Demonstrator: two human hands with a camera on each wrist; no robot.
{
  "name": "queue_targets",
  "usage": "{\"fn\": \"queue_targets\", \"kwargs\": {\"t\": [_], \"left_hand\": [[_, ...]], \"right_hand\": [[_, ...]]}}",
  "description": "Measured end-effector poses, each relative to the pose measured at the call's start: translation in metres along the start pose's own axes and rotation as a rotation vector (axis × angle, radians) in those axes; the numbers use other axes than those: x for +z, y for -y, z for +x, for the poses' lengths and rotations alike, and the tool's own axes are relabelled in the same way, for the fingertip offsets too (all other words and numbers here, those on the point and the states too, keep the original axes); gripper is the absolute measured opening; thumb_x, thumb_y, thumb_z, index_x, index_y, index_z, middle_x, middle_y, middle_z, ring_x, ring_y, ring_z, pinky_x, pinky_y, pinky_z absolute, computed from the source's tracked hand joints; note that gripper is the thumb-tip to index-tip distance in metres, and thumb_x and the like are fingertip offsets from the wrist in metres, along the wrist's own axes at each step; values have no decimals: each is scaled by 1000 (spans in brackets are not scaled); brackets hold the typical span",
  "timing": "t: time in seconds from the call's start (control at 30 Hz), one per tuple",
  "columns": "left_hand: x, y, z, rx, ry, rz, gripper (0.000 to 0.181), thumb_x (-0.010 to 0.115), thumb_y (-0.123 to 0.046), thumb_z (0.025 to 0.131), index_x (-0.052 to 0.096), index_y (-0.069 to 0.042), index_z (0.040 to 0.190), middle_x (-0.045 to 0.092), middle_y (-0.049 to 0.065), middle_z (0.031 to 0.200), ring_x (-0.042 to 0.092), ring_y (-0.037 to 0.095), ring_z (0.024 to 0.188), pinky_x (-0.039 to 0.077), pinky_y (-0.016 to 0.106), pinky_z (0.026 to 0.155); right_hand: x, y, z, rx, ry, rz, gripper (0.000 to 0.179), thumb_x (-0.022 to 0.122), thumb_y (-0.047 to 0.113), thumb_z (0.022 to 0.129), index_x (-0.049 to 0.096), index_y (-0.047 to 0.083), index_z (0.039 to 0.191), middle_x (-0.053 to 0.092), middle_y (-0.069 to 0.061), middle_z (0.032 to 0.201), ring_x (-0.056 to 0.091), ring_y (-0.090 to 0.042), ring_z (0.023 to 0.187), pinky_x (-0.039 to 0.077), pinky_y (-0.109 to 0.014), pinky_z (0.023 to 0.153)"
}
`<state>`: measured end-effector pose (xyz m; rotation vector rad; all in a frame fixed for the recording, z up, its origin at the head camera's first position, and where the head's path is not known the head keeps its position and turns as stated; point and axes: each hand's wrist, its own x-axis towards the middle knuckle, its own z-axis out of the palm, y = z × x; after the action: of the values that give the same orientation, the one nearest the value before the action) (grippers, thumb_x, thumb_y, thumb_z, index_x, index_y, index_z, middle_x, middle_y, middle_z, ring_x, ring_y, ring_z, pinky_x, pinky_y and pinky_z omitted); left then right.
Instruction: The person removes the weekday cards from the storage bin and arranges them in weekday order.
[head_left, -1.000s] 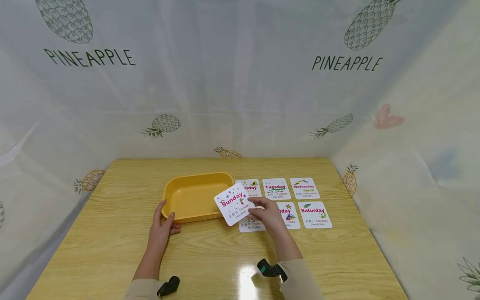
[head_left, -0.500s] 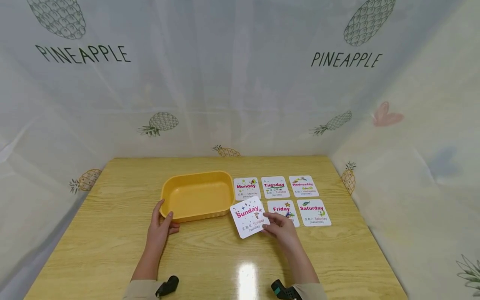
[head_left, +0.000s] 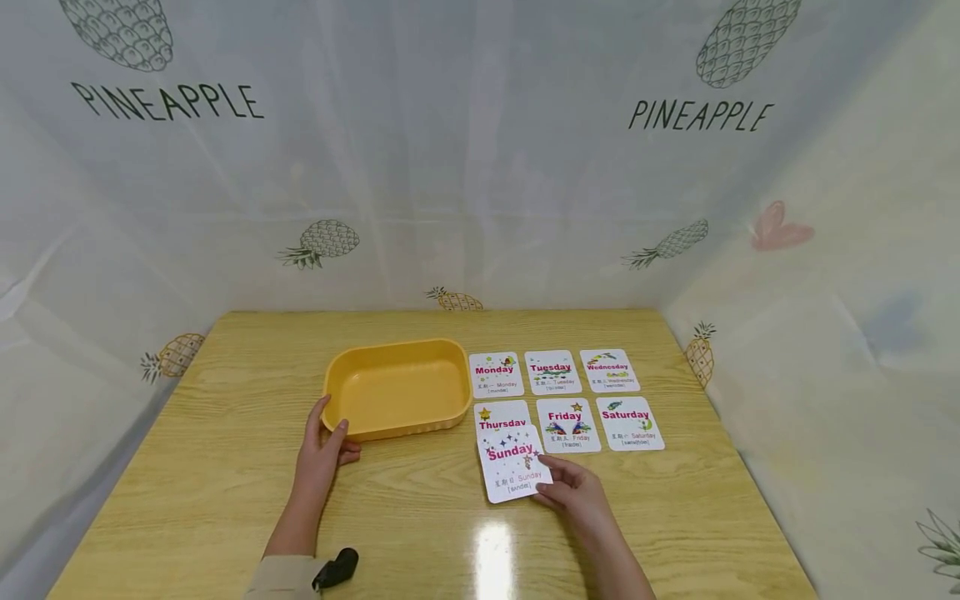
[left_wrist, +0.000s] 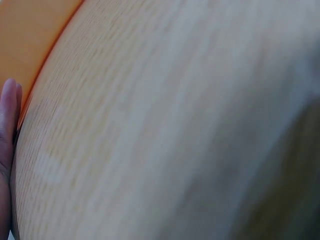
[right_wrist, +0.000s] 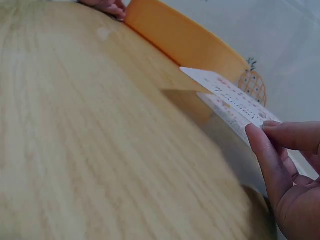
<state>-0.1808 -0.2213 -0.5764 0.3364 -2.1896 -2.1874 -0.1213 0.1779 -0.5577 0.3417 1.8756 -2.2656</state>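
Note:
My right hand (head_left: 577, 492) pinches a white Sunday card (head_left: 513, 467) at its right edge between thumb and fingers. The right wrist view shows this card (right_wrist: 225, 92) held above the table, with a shadow under it. In the head view it covers the lower part of the Thursday card (head_left: 498, 412). My left hand (head_left: 318, 454) grips the near left corner of a yellow plastic tray (head_left: 397, 432), with nothing lying in it. Only part of the left hand (left_wrist: 6, 125) shows in the left wrist view, against the tray's orange-looking side (left_wrist: 35, 30).
Right of the tray, Monday (head_left: 495, 379), Tuesday (head_left: 553, 375) and Wednesday (head_left: 611, 373) cards form the back row. Friday (head_left: 567, 429) and Saturday (head_left: 628, 427) cards lie right of Thursday. A pineapple-print curtain (head_left: 480, 167) encloses the wooden table (head_left: 405, 517).
My right hand has carried the Sunday card right and toward me, from beside the tray to just in front of the Thursday card, turning it straighter. The left hand has stayed at the tray.

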Motion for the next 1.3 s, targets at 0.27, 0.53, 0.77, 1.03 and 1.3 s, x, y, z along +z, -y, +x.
{"fn": "queue_targets", "kwargs": {"t": [0.27, 0.53, 0.77, 1.03, 1.3], "left_hand": [[0, 0, 0, -1, 2, 6, 62, 51, -34, 102, 17, -38, 154, 45, 17, 117, 67, 18, 75, 60, 32, 69], [1, -3, -2, -1, 0, 23, 63, 51, -37, 101, 17, -37, 154, 47, 18, 116, 67, 18, 75, 60, 31, 68], [1, -2, -1, -2, 0, 24, 63, 51, -37, 101, 17, -36, 155, 48, 19, 113, 67, 18, 75, 60, 31, 68], [1, -3, -3, -5, -1, 30, 63, 51, -36, 102, 17, -36, 155, 47, 18, 114, 66, 17, 74, 59, 30, 68], [2, -2, -2, 2, -2, 30, 62, 50, -35, 102, 17, -36, 155, 46, 18, 115, 66, 16, 74, 59, 30, 68]], "right_hand": [[-8, -9, -8, 3, 8, -46, 49, 64, -19, 78, 53, -18, 125, 65, -18, 96, 66, -24, 85, 58, -38, 81], [-14, -8, -19, 12, 39, -115, 44, 68, -16, 77, 57, -18, 119, 67, -18, 88, 68, -26, 79, 59, -37, 76], [-16, -5, -22, 23, 95, -217, 43, 74, -12, 76, 59, -17, 117, 63, -13, 78, 66, -20, 70, 60, -36, 70], [-19, -1, -22, -12, 210, -399, 50, 78, -2, 78, 58, -14, 123, 57, -6, 64, 63, -19, 55, 58, -33, 54], [-20, 1, -21, 12, 258, -495, 58, 80, 5, 79, 55, -10, 129, 59, -7, 62, 60, -14, 49, 56, -30, 47]]}}
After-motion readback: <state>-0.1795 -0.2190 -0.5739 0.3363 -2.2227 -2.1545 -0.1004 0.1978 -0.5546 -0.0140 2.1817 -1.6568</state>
